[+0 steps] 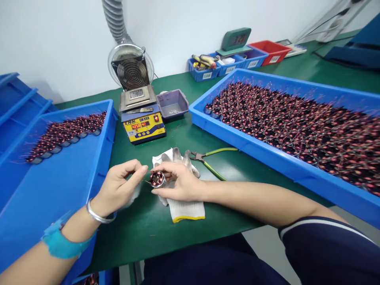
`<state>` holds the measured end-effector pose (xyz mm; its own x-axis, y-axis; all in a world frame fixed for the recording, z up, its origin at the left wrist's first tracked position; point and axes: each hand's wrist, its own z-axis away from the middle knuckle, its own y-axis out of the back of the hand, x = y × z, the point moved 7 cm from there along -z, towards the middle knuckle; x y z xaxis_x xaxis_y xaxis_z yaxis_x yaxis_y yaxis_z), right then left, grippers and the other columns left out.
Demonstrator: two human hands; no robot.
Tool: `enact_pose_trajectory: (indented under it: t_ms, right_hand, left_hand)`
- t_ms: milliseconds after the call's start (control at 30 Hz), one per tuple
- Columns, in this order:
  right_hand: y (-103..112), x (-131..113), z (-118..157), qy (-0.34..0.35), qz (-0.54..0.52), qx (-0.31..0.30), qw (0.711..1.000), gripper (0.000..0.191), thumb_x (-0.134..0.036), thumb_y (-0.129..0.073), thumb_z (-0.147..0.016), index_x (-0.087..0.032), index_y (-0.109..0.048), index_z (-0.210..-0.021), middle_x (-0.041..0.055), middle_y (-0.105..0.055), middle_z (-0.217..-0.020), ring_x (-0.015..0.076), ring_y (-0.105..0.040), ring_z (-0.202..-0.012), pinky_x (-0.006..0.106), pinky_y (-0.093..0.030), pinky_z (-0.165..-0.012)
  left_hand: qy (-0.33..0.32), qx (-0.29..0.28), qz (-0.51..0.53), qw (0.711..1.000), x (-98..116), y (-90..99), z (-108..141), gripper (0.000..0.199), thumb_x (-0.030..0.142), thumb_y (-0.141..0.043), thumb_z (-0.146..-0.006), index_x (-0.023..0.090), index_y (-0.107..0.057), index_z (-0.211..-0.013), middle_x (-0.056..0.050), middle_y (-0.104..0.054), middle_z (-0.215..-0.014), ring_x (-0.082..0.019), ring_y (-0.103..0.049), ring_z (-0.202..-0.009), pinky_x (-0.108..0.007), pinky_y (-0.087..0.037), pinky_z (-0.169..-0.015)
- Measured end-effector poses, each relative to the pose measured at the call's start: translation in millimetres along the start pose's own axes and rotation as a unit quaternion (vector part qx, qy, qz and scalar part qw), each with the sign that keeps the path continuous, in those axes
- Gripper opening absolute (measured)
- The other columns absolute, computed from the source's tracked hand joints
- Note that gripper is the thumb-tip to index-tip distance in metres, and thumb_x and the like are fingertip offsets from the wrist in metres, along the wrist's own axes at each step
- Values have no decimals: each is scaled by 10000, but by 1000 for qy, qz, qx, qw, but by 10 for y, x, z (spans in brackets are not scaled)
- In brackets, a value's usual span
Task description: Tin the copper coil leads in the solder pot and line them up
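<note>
Between the thumb and fingers of my right hand (181, 183) is a small round motor stator (157, 179) with copper windings and a silvery rim. Its wound face is turned up toward me. My left hand (123, 186) is just left of it, thumb and forefinger pinched together at a thin wire that runs out from the stator. Under my right hand lies a white work glove (187, 209) with grey fingertips and a yellow cuff edge. Beyond the glove, green-handled cutting pliers (204, 156) lie on the table with their handles spread.
A yellow-fronted solder pot (145, 126) stands ahead, beneath a fume hose (114, 19). Beside it sits a grey-purple bin (175, 103). Blue trays of stators flank me: a partly filled left tray (86, 158) and a crowded right tray (252, 148). Small bins and a clock (236, 38) line the wall.
</note>
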<state>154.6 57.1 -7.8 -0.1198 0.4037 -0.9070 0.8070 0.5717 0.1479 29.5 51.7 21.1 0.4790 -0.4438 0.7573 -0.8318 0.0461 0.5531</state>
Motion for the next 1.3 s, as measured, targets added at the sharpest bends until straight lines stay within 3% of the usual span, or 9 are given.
enact_pose_trajectory:
  t_ms: [133,200,333,433,567,733,933,1100,1300]
  right_hand:
    - [-23,58,25,-50,-36,-1,998,413,-238,-704,-668,-58,-537,-1000,83,-627,-879,115,-629,-779,221,-525,-748]
    - [-24,81,34,-68,-43,2,997,427,-243,-713,-657,-55,-538,-999,88,-634,-874,115,-632,-766,207,-522,-720]
    - [-12,99,34,-85,-56,11,995,458,-234,-731,-633,-60,-536,-1010,94,-635,-898,113,-631,-772,202,-517,-729]
    - [-33,104,39,-95,-60,-2,994,453,-238,-723,-641,-61,-530,-1010,98,-634,-900,126,-630,-787,228,-519,-735]
    - [-85,85,53,-90,-85,-35,992,436,-231,-709,-652,-44,-525,-1000,109,-634,-878,123,-624,-751,231,-515,-705]
    - [-47,86,32,-104,-73,-31,991,462,-235,-727,-626,-50,-543,-1008,99,-639,-883,122,-627,-786,226,-506,-750]
    - [151,-32,-123,-96,8,-3,995,542,-226,-725,-634,-69,-467,-1084,102,-609,-939,129,-616,-820,253,-501,-747]
    - [560,-200,-733,-67,81,50,993,512,-224,-763,-570,-97,-423,-931,78,-590,-857,118,-587,-727,243,-477,-657]
    - [980,-538,-2036,-9,331,135,934,323,-237,-697,-666,-61,-548,-891,39,-541,-733,99,-492,-648,241,-428,-641]
  left_hand:
    - [24,230,45,972,-176,428,1,325,313,-512,-880,129,-467,-616,-9,-483,-575,-89,-467,-559,-235,-379,-563]
    - [12,238,94,967,-273,531,-17,348,374,-522,-873,133,-471,-626,-8,-476,-569,-99,-477,-560,-245,-385,-564]
    - [36,-138,108,984,-251,86,-41,359,477,-575,-801,131,-543,-712,-20,-501,-634,-97,-444,-585,-228,-362,-548]
    - [82,-223,94,967,-169,-70,42,375,404,-539,-842,116,-498,-606,-17,-454,-571,-75,-392,-534,-206,-331,-506]
    - [107,-178,174,963,-144,-23,-2,400,386,-538,-857,117,-512,-562,-25,-456,-540,-81,-428,-523,-208,-353,-510]
    - [174,58,345,921,-394,242,-123,384,390,-660,-752,114,-464,-571,-1,-383,-524,-83,-405,-502,-209,-324,-492]
    - [288,166,296,896,-666,234,-87,401,502,-600,-740,119,-516,-661,-16,-477,-571,-103,-453,-511,-222,-340,-487]
    - [165,33,-6,986,-564,97,-146,399,507,-556,-737,122,-515,-642,-11,-495,-576,-103,-435,-545,-243,-338,-538]
    - [142,-94,-157,973,-609,-84,-127,297,456,-513,-758,161,-533,-730,16,-534,-606,-123,-454,-557,-277,-308,-538]
